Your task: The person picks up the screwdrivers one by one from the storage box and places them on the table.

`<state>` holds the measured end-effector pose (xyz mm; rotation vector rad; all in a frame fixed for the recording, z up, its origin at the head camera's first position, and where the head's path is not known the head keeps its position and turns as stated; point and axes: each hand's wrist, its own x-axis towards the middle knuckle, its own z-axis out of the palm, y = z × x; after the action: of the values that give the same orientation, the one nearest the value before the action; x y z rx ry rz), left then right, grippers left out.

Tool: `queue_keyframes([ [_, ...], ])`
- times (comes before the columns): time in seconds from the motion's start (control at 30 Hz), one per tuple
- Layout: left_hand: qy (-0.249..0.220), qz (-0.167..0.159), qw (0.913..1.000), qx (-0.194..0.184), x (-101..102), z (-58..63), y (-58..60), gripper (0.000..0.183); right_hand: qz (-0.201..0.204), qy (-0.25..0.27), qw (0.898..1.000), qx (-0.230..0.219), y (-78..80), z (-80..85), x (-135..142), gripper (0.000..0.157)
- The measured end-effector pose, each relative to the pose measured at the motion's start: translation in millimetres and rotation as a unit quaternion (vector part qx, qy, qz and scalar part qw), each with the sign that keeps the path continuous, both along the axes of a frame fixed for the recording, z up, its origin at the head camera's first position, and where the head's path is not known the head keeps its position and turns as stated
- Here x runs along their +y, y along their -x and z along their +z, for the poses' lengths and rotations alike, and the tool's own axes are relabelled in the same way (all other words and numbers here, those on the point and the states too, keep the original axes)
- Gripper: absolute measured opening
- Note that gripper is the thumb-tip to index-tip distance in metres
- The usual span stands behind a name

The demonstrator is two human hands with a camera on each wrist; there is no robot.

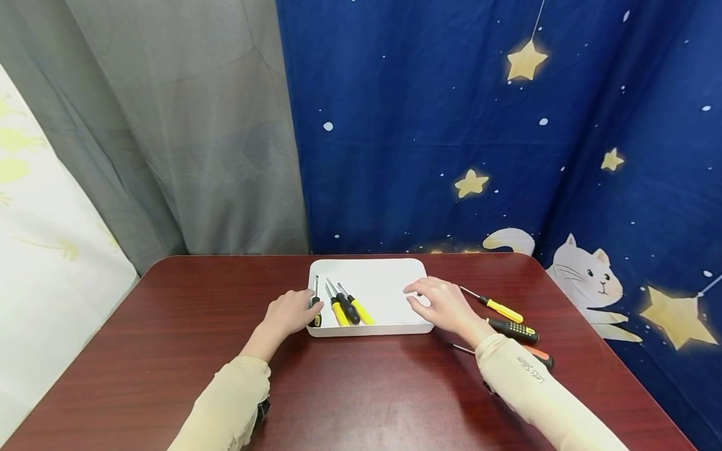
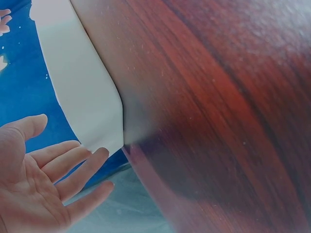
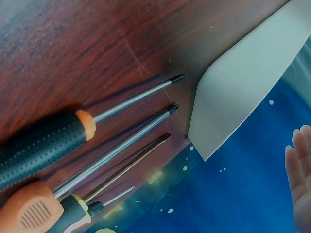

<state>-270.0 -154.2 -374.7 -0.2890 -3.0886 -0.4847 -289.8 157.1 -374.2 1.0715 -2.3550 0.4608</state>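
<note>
A white tray (image 1: 389, 329) stands near the table's far edge, with several screwdrivers inside its left part. Among them are a black screwdriver (image 1: 351, 312) and a yellow-handled screwdriver (image 1: 361, 311). My left hand (image 1: 290, 311) is at the tray's left side, its fingers loosely extended by the wall in the left wrist view; whether they touch it I cannot tell. Beside those fingers lies a short black-and-yellow screwdriver (image 1: 316, 318). Over the tray's right rim hovers my right hand (image 1: 442, 305), fingers spread and holding nothing. Only its fingers (image 3: 299, 165) show in the right wrist view.
Right of the tray, several screwdrivers lie on the dark red table (image 1: 361, 388): a yellow-handled screwdriver (image 1: 504, 311), a black-handled screwdriver (image 1: 516, 330) and an orange-and-black screwdriver (image 1: 540, 356), partly behind the right forearm. A grey curtain (image 1: 225, 156) and a blue curtain (image 1: 395, 156) hang behind.
</note>
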Motion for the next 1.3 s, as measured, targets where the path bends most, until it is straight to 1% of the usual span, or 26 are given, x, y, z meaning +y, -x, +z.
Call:
queue_keyframes([
  [0.53,-0.001,0.002,1.0000,0.001,0.3,0.6,-0.9,0.039,0.008,0.004,1.000,0.006,5.3,-4.1,-18.7,0.014],
  [0.73,0.000,0.001,1.0000,0.002,-0.3,1.0,-1.9,0.039,0.004,-0.002,1.000,0.004,7.9,-6.3,-27.3,0.014],
  [0.97,0.001,0.006,1.0000,-0.005,0.8,1.2,-3.3,0.041,0.026,0.001,1.000,0.017,10.2,-7.4,-37.4,0.013],
  [1.07,0.003,0.006,1.0000,-0.004,0.9,1.6,-3.6,0.041,0.029,-0.001,0.999,0.022,12.0,-8.6,-40.4,0.013],
  [1.3,0.000,0.005,1.0000,-0.006,0.7,1.3,-2.7,0.041,0.020,-0.012,1.000,0.007,14.2,-11.8,-46.2,0.013],
])
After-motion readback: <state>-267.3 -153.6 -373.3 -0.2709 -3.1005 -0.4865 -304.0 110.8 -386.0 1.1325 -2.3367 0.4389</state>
